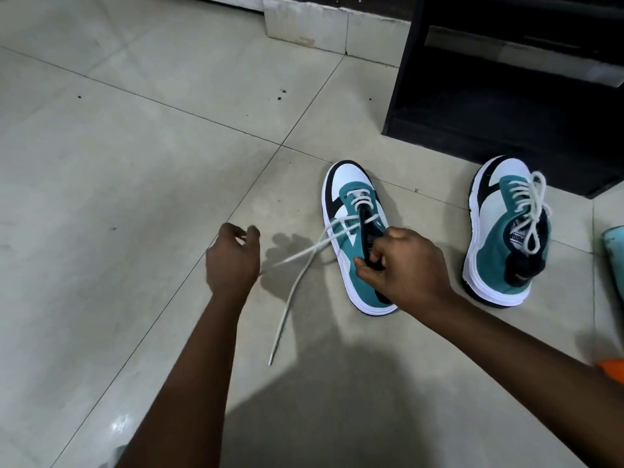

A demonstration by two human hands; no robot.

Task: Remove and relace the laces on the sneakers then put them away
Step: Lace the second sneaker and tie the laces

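Now two sneakers point(358, 238) on floor: right hand point(401, 265) pinches one's tongue point(366, 238), left hand point(233, 255) loosely curled, empty

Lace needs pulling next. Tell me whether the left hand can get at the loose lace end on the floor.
Probably yes: the left hand hovers beside the loose lace end, holding nothing, with only bare floor between.

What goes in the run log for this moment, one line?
phase: lacing near sneaker | right hand: grips its tongue | left hand: holds nothing, near loose lace | far sneaker: laced, tied
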